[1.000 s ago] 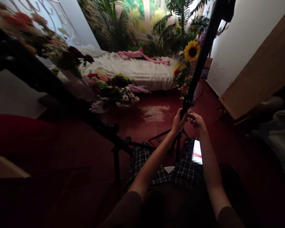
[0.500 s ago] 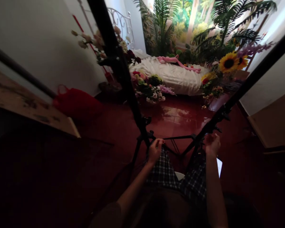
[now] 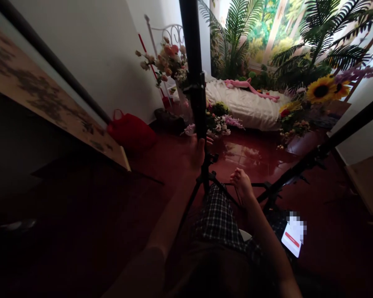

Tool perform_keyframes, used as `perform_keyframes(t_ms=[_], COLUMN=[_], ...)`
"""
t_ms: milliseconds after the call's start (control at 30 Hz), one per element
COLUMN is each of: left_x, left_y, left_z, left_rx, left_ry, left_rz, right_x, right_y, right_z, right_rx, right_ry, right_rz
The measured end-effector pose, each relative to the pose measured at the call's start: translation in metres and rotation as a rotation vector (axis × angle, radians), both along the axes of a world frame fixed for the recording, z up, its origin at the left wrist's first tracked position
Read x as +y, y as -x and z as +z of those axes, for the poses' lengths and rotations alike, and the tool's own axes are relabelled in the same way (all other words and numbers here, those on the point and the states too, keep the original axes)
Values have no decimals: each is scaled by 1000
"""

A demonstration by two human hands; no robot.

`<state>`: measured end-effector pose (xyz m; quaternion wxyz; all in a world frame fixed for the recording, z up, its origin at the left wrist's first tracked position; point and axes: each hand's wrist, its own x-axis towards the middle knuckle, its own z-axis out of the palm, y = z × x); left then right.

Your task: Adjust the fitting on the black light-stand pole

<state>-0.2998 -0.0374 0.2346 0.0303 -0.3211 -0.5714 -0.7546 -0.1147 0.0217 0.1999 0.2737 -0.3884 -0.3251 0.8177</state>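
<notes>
A black stand pole [image 3: 194,49] rises in front of me, with clamps along it and tripod legs spreading below. My left hand [image 3: 198,154] is at its lower part, thumb on the near left side and fingertips showing past the right edge, wrapped round it. Just right of that stand, my right hand [image 3: 241,181] hovers above my knees with its fingers curled in; what they hold, if anything, is hidden. A second black pole [image 3: 338,138] slants up to the right. Near my right thigh lies a lit phone [image 3: 292,240].
Left are a long painted scroll [image 3: 56,99] and a red bag [image 3: 132,130]. Ahead, a white-covered bed [image 3: 248,101] carries a pink toy [image 3: 255,89] among artificial flowers and palms. Sunflowers [image 3: 321,90] stand at right. The red floor [image 3: 248,157] is glossy.
My left hand has gone up and forward onto the left pole. My right hand has left the right pole and moved left. The view has swung left, and more of the phone shows.
</notes>
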Motion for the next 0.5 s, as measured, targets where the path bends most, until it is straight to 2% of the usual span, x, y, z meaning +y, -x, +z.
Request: perform_keyframes(t_ms=[67, 133, 267, 333, 400, 500], left_x=[6, 9, 9, 8, 8, 9], left_y=[2, 1, -5, -7, -7, -6], left_z=[-8, -16, -19, -18, -16, -17], left_rx=[14, 1, -34, -38, -43, -45], left_ry=[39, 37, 33, 31, 26, 24], left_rz=[-80, -50, 14, 21, 19, -2], right_x=[-3, -7, -12, -13, -13, -8], right_y=[11, 21, 44, 54, 61, 65], right_z=[7, 16, 37, 45, 47, 41], right_rx=[-1, 4, 109, 215, 326, 443], right_ry=[9, 75, 340, 447, 526, 598], right_rz=[53, 133, 432, 526, 540, 489])
